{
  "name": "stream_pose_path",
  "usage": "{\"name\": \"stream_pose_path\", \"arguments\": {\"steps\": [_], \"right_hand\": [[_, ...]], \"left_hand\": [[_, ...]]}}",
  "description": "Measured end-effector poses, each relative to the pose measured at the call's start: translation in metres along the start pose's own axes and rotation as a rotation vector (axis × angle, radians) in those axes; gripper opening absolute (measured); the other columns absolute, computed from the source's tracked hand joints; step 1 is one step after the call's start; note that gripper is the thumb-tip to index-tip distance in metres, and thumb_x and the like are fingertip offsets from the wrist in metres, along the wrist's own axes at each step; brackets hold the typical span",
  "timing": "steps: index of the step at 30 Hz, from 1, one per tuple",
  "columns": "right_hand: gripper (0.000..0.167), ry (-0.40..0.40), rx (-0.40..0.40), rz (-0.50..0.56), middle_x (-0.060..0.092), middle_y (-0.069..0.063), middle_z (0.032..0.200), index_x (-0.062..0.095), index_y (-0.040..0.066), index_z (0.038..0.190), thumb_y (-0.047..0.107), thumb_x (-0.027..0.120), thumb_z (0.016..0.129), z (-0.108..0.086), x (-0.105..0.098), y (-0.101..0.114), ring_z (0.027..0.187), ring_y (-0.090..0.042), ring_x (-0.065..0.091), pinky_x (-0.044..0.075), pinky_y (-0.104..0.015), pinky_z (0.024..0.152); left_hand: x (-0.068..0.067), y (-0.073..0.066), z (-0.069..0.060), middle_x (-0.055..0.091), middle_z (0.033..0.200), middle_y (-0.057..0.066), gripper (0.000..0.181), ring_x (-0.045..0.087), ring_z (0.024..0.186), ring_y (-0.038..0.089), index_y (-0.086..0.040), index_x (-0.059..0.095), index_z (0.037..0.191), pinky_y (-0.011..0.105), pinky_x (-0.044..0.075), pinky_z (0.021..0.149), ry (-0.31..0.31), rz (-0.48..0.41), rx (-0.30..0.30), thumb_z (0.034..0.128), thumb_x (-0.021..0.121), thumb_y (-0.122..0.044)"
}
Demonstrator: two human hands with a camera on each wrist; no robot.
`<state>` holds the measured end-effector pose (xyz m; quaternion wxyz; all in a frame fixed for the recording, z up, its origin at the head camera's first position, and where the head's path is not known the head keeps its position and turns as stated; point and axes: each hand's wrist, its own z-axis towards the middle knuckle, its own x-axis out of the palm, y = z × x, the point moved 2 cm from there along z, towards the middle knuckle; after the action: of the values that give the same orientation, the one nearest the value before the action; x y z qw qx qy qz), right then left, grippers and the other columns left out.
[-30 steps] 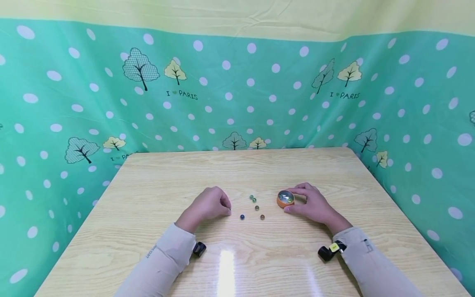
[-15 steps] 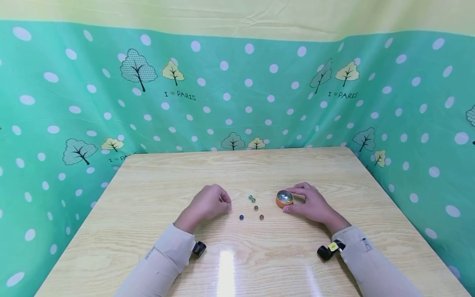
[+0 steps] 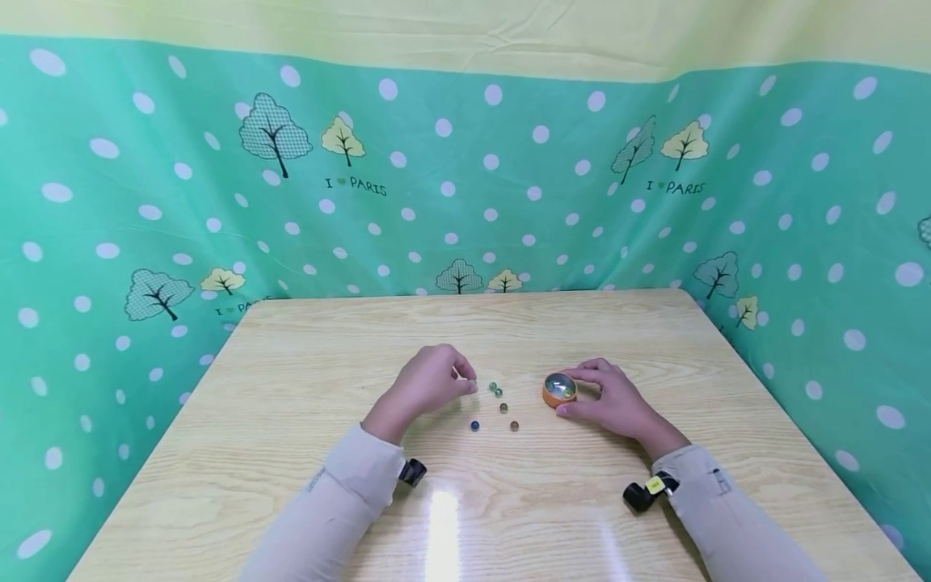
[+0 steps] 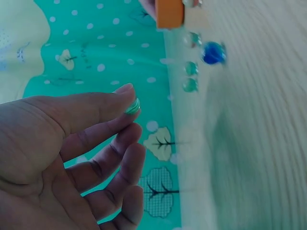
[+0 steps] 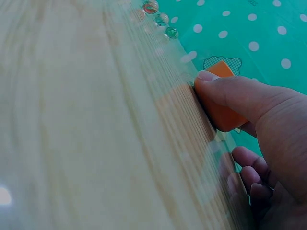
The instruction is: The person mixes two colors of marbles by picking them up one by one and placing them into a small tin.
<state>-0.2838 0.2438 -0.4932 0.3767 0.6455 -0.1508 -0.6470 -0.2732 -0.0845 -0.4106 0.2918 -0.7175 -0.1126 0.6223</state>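
Note:
My left hand [image 3: 434, 377] is raised over the table, left of the loose marbles. Between its thumb and index finger it pinches a green-streaked glass marble [image 4: 134, 106]; the other fingers are loosely bent. With thumb and fingers my right hand [image 3: 614, 402] grips the side of a small round orange container [image 3: 559, 398], which stands on the table. Its top looks shiny and silvery, and what lies inside is unclear. Between the hands lie a blue marble [image 3: 475, 425], two green marbles [image 3: 493, 386], a brownish marble [image 3: 514, 426] and a darker clear marble [image 3: 503, 408].
The wood-grain table [image 3: 327, 339] is glossy, with a bright reflection near the front. A green dotted curtain [image 3: 407, 194] hangs behind it and along both sides. A small black camera [image 3: 414, 472] sits at the left wrist, another camera [image 3: 640, 496] at the right.
My left hand has moved right and away from me, closer to the green marbles, with the pinched marble. The right hand, the orange container and the loose marbles have stayed put.

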Motion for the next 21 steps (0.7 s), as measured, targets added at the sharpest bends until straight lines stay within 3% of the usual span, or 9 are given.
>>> {"name": "stream_pose_path", "arguments": {"steps": [16,21], "right_hand": [[0.065,-0.002,0.014,-0.013,0.055,-0.006,0.134,0.071,0.032,0.131,0.057,0.090,0.073,-0.001,-0.002,0.001,0.129,-0.032,0.047,0.038,-0.064,0.107],[0.066,-0.004,0.022,-0.006,0.055,-0.006,0.135,0.071,0.031,0.131,0.056,0.090,0.073,-0.002,0.000,0.002,0.131,-0.032,0.046,0.037,-0.065,0.108]], "left_hand": [[0.002,-0.020,0.007,0.070,0.091,-0.005,0.007,0.062,0.079,0.014,-0.021,0.081,0.095,0.033,0.051,0.067,-0.022,-0.060,0.056,0.0903,0.081,-0.027],[0.002,-0.028,0.009,0.068,0.097,-0.004,0.008,0.061,0.086,0.016,-0.023,0.081,0.097,0.034,0.052,0.070,-0.039,-0.103,0.064,0.0912,0.080,-0.028]]}}
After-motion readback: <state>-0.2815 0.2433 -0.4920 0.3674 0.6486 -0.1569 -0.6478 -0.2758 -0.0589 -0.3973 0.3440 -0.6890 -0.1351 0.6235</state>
